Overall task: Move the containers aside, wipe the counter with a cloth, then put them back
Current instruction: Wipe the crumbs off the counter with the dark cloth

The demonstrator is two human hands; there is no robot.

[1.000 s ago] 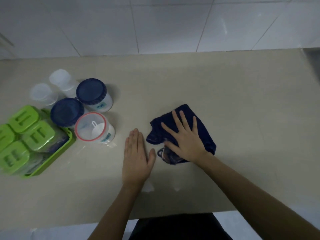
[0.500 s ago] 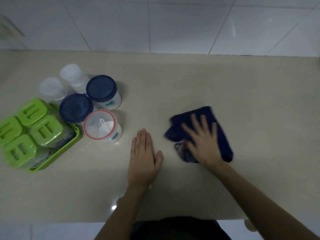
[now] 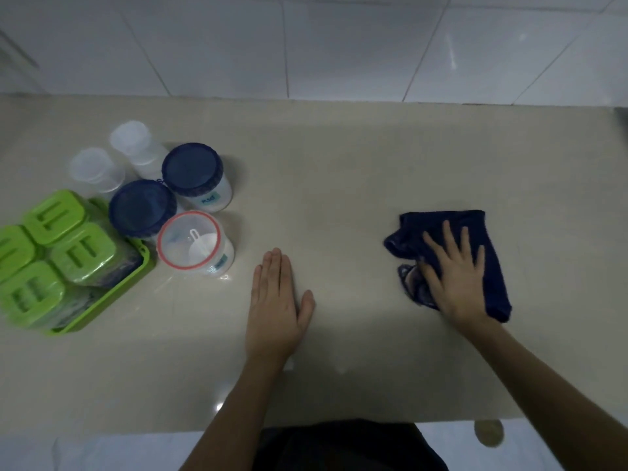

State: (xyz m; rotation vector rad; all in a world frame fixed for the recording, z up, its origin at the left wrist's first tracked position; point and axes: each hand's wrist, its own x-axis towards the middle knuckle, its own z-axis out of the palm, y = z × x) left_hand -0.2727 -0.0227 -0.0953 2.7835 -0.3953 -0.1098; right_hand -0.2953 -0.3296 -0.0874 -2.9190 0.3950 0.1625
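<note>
Mid-wipe, the right hand point(image 3: 457, 277), fingers spread flat, presses the navy cloth point(image 3: 489, 266) on the counter point(image 3: 339, 164), the left hand point(image 3: 277, 300) rests open and empty, and next comes wiping the remaining bare surface.

One view only, worn on the person's head. It looks forward and steeply down onto the beige stone-look bench point(image 3: 339, 171), from close above its near edge. White glossy wall tiles point(image 3: 339, 45) fill the top strip, so the camera faces the wall squarely. Both forearms enter from the bottom edge. Wide-angle lens: the bench's back edge bows slightly. Dim light, soft blur at far left.
</note>
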